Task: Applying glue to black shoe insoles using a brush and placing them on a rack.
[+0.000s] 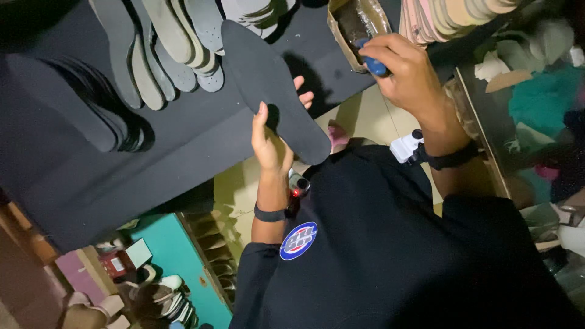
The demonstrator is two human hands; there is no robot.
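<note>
above the dark table (183,140), left hand (271,146) grip clamped on black insole (271,85), right hand (405,70) grip closed around blue-handled tool (373,64)

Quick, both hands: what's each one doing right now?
Left hand: closed on a dark insole.
Right hand: closed on a blue-handled tool.

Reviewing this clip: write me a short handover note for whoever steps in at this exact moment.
Left hand: grip shut on a dark insole, held up over the black work surface.
Right hand: grip shut on a blue-handled tool, its tip in the small open container.
Nearby: fanned grey insoles and a row of black insoles on the surface; pale insoles stacked at top right.
Done: insole picked up.
Left: nothing visibly applied to it yet.
</note>
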